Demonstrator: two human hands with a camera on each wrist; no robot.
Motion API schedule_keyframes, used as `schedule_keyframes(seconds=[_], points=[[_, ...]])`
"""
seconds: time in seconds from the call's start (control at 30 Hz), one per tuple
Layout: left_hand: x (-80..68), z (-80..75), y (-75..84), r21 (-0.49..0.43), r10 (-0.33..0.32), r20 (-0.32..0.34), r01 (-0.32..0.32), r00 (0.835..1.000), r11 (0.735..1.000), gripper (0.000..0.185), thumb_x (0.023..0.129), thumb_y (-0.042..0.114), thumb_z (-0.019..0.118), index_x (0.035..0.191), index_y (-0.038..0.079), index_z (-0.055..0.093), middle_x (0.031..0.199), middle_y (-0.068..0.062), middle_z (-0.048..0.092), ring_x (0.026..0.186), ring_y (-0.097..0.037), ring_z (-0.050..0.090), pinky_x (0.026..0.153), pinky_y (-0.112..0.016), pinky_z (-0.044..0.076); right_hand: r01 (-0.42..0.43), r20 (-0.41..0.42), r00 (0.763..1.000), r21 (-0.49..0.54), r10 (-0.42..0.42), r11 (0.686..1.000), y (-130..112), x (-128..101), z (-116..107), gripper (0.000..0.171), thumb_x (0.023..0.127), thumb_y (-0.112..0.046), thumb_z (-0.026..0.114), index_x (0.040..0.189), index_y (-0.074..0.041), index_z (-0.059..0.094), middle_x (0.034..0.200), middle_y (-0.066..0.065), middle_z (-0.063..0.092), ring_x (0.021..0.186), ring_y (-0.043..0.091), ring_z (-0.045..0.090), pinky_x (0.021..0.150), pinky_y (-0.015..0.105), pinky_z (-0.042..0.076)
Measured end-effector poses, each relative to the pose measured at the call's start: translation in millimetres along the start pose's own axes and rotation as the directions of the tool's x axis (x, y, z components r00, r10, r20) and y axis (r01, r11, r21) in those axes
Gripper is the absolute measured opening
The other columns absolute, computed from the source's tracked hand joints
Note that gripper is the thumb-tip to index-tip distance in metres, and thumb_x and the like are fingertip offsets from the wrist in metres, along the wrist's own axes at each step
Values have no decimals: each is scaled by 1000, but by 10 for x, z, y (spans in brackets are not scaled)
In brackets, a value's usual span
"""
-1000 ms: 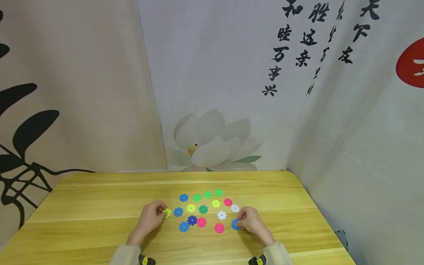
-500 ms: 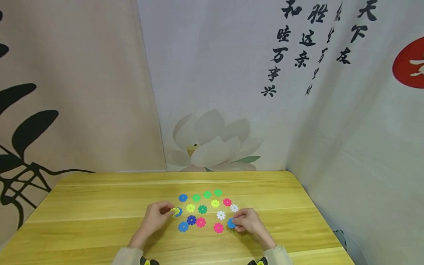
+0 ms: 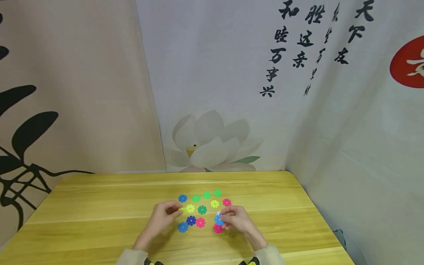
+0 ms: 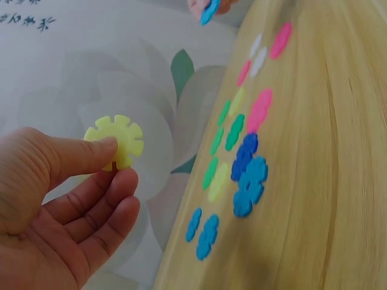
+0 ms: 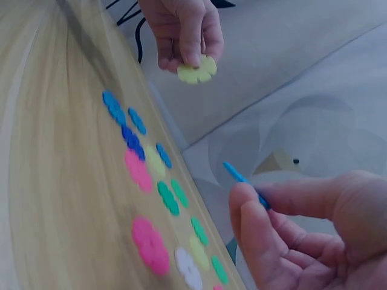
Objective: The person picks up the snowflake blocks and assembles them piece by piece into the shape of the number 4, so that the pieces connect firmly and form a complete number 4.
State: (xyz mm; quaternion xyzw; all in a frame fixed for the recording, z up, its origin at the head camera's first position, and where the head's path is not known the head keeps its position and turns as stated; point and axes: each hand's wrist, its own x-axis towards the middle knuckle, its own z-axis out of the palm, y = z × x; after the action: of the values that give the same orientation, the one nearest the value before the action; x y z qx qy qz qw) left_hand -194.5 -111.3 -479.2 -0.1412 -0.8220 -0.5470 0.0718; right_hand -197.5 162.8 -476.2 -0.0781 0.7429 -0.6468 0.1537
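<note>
Between thumb and fingers, my left hand [image 3: 164, 216] pinches a yellow snowflake disc [image 4: 124, 138], a flat round piece with notches around its rim. My right hand [image 3: 236, 219] pinches a blue snowflake disc [image 5: 245, 181], seen edge-on in the right wrist view. Both hands are raised above the table. In the head view the blue disc overlaps a pink disc [image 3: 217, 229] lying below it, and the right hand covers much of the white discs. Under the left hand's side lie a light blue disc [image 3: 183, 227] and a dark blue disc [image 3: 191, 220].
Several more discs lie flat on the wooden table [image 3: 99, 213]: green discs [image 3: 207, 195] at the back, yellow ones [image 3: 190, 208], a dark green disc [image 3: 202, 209] and a pink one [image 3: 200, 222]. A printed cloth backdrop [image 3: 212, 73] stands behind the table.
Both hands have moved inward, toward each other, carrying their discs. The blue disc has been lifted off the table by the right hand and shifted left.
</note>
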Motion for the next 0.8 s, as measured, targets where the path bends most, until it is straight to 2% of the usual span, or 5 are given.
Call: schedule_keyframes(seconds=[0.3, 0.6, 0.8], points=[[-7, 95, 90, -15, 20, 31, -20, 999, 1000, 9, 78, -3, 70, 86, -1, 68, 78, -7, 67, 67, -8, 60, 62, -20, 54, 22, 35, 999, 39, -24, 999, -94, 64, 207, 19, 85, -1, 63, 97, 12, 58, 71, 6, 62, 56, 10, 59, 51, 16, 52], [-7, 154, 179, -55, 66, 59, -63, 996, 997, 7, 80, -2, 69, 86, 0, 68, 79, -7, 68, 68, -8, 61, 62, -20, 55, 44, 31, 998, 60, -46, 997, -153, 109, 354, 23, 87, -3, 62, 103, 13, 57, 71, 2, 61, 59, 11, 59, 54, 18, 53], [20, 172, 241, -39, 60, 64, -57, 996, 998, 5, 81, -1, 69, 85, 3, 68, 78, -5, 67, 67, -9, 60, 61, -19, 53, 33, 10, 999, 85, -34, 996, -214, 137, 413, 22, 89, -4, 61, 104, 12, 57, 74, 4, 60, 60, 11, 58, 54, 18, 52]])
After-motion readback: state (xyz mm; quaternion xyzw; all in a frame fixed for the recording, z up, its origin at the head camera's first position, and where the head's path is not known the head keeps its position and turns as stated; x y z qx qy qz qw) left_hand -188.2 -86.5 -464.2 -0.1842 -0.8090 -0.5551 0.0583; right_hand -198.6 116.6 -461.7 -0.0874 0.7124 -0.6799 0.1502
